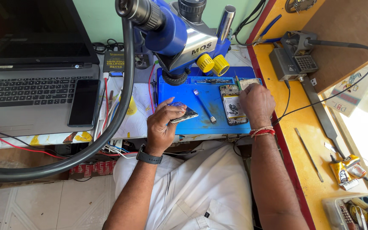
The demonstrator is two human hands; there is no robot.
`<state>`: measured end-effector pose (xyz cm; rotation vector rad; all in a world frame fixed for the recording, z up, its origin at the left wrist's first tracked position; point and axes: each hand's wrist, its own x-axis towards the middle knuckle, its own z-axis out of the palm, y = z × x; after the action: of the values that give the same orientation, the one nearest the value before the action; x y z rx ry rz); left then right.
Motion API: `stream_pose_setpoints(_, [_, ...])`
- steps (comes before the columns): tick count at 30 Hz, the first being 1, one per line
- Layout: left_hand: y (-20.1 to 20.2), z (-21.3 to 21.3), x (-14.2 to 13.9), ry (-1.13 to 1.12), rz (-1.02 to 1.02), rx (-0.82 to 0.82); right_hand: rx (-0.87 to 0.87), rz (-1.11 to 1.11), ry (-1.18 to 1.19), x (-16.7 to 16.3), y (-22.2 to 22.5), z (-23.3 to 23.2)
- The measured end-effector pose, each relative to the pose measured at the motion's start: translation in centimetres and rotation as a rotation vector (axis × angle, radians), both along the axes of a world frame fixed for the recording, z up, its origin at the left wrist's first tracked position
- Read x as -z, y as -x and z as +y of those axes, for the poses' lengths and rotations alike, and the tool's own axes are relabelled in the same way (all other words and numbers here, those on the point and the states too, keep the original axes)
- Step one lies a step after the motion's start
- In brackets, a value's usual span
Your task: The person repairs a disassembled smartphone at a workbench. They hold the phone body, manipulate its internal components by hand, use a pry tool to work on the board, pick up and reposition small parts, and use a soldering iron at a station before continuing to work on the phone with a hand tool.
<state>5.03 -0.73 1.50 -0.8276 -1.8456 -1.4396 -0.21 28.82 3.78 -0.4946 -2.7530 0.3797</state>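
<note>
Head view: the left hand is curling round a small phone part, pinching it at centre frame over the blue mat. Right hand is closing into a loose fist, knuckles resting against the opened phone lying flat on that mat, right of centre.

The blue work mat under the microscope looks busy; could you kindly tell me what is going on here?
A seated person works at the blue rubber mat. Their left hand holds a small flat phone part above the mat's near edge. Their right hand rests on an opened phone with exposed circuit boards. A blue plastic pry tool lies between them, below the blue microscope.
</note>
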Motion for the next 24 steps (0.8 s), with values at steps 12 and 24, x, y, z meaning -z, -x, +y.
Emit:
stream_pose_setpoints(12, [-0.1,-0.1,-0.4,0.002,0.015,0.011,-0.025,-0.214,-0.012,-5.6,4.9,-3.0])
stream_pose_setpoints(24, [0.5,-0.5,-0.3,-0.034,0.005,-0.003,-0.127,0.217,0.153,-5.7,3.9,-1.9])
